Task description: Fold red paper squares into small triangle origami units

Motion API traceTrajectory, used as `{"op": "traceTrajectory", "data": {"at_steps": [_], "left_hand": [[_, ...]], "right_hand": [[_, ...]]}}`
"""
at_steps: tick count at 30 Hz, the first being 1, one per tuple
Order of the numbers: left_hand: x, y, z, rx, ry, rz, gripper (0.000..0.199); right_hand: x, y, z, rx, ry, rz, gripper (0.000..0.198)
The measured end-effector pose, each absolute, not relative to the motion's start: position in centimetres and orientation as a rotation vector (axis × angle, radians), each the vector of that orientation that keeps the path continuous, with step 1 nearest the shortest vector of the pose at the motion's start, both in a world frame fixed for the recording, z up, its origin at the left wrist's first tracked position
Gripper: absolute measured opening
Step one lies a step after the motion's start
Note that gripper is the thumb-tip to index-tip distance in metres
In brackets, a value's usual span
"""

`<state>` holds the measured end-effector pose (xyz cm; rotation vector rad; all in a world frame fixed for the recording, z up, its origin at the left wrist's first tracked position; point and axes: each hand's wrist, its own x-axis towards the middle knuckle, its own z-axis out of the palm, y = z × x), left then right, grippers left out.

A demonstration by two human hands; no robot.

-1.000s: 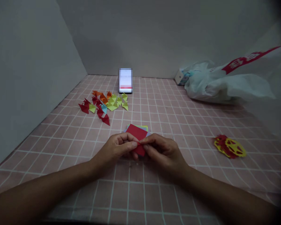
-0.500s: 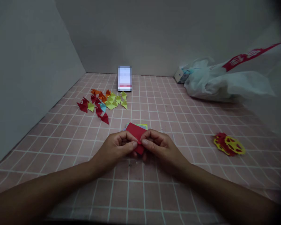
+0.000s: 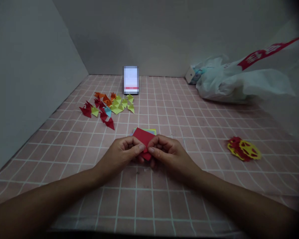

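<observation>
A piece of red paper (image 3: 144, 135) is held in front of me, its upper corner pointing away to the left. My left hand (image 3: 126, 149) pinches its left side between thumb and fingers. From the other side my right hand (image 3: 165, 151) pinches it too, and the two thumbs almost meet near the paper's lower middle. My fingertips hide part of the paper there, so its folds are hard to make out. Just beyond it, partly covered, lies a small stack of coloured paper (image 3: 151, 131) with yellow and pale edges.
Folded paper cranes (image 3: 117, 107) in red, orange, yellow and blue cluster at the back left. Behind them stands a lit phone (image 3: 131, 79). A white plastic bag (image 3: 221, 84) and a box (image 3: 190, 74) sit back right; red and yellow paper cut-outs (image 3: 249, 150) lie at right.
Both hands keep their pinch on the red paper, with the fingertips shifted slightly. The whole scene sits a little higher in view, as the camera has tilted slightly.
</observation>
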<state>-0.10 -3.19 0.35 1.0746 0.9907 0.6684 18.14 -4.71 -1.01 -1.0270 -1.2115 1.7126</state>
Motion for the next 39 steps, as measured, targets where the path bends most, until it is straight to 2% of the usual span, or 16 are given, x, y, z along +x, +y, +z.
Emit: {"op": "traceTrajectory", "data": {"at_steps": [26,39], "left_hand": [[-0.10,-3.05,0.51,1.176,1.031,0.656,0.018],[-0.07,-3.12,0.58,1.311,1.106,0.712,0.017]], "right_hand": [[17.87,-4.74,-0.59,-1.093,-1.232,1.657,0.015],[18.25,-4.68,-1.11,-0.975,-1.119,1.774,0.021]]}}
